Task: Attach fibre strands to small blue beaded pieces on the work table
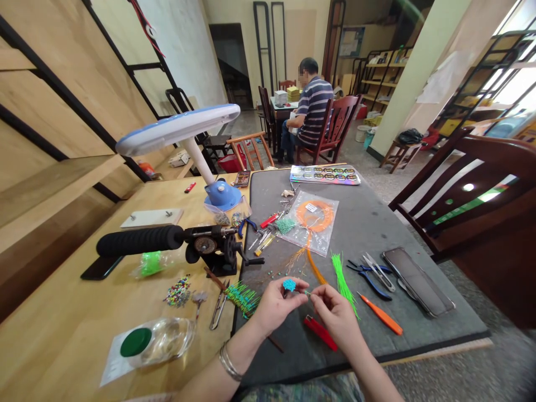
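Observation:
My left hand (276, 304) pinches a small turquoise beaded piece (288, 285) just above the grey mat (368, 223). My right hand (335, 310) is closed in a pinch close beside it, holding something thin that I cannot make out. A red lighter (320, 332) lies on the mat right under my hands. A bundle of green strands (343, 279) lies to the right of them, an orange wire (314, 267) runs just beyond, and a beaded green-and-teal bundle (243, 297) lies to the left.
Blue pliers (371, 279), snips (379, 271), an orange tool (382, 315) and a phone (419, 282) lie at right. A bagged orange coil (312, 220), a black winder (209, 245), a blue-white lamp (180, 128), loose beads (178, 291) and a bag with a green disc (136, 342) are on the table. A person sits far behind.

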### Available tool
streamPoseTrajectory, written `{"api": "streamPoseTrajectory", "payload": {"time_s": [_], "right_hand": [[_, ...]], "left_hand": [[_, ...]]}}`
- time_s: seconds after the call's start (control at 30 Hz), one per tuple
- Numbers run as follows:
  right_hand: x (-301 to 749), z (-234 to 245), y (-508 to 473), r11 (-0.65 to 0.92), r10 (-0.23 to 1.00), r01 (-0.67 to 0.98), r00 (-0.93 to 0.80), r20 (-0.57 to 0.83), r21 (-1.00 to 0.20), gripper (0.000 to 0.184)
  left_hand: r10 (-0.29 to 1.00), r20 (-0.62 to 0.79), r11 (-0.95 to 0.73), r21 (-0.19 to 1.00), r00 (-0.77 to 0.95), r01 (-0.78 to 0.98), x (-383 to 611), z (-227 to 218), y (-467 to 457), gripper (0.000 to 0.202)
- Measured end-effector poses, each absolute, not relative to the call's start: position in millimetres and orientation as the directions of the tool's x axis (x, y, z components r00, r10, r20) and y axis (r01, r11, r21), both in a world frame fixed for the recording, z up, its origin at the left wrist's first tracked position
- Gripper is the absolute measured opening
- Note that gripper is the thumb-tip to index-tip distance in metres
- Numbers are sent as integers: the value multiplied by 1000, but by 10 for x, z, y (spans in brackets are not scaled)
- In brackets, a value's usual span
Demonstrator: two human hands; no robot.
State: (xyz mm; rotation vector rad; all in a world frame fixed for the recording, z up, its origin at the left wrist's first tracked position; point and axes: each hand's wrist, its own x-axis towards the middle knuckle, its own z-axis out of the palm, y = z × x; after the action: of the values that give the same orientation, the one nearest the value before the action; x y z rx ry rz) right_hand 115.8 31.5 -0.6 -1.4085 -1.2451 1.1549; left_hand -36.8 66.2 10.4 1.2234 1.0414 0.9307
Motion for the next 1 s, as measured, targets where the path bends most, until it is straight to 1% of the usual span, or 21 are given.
{"api": "streamPoseTrajectory", "payload": {"time_s": [0.07, 0.17, 0.27, 0.4, 0.53, 0.63, 0.7, 0.77, 0.9, 1.0], "right_hand": [[1178, -9, 306, 1, 998, 288, 55, 17, -958, 25], [1182, -5, 285, 49, 998, 383, 18, 61, -923, 23], [1186, 1, 277, 67, 998, 415, -9, 69, -908, 23], [1266, 22, 295, 94, 995, 465, -15, 98, -880, 22], [1398, 32, 303, 94, 991, 481, 35, 126, -872, 22], [1424, -4, 286, 55, 990, 469, 88, 109, -881, 23], [1380, -46, 272, 14, 991, 446, 110, 70, -895, 25], [1302, -87, 263, -38, 993, 381, 116, 7, -924, 28], [1153, -108, 262, -171, 984, 133, 65, -164, -976, 36], [1119, -71, 273, -287, 957, -24, 20, -288, -958, 44]], "left_hand": [[950, -102, 86, 994, 294, 64, -380, 125, 660, 19], [943, -77, 23, 986, 324, 167, -393, 146, 658, 13], [926, -71, 2, 983, 370, 182, -405, 144, 667, 12], [917, -70, -11, 979, 392, 203, -444, 127, 695, 11], [928, -48, -38, 974, 368, 222, -493, 126, 717, 12], [939, -27, -53, 974, 342, 221, -486, 134, 699, 12], [950, -6, -69, 972, 313, 226, -453, 137, 666, 13], [959, 45, -117, 962, 278, 246, -413, 135, 627, 14], [938, 198, -284, 909, 283, 306, -372, 117, 575, 11], [916, 232, -339, 884, 328, 321, -385, 97, 577, 10]]}}
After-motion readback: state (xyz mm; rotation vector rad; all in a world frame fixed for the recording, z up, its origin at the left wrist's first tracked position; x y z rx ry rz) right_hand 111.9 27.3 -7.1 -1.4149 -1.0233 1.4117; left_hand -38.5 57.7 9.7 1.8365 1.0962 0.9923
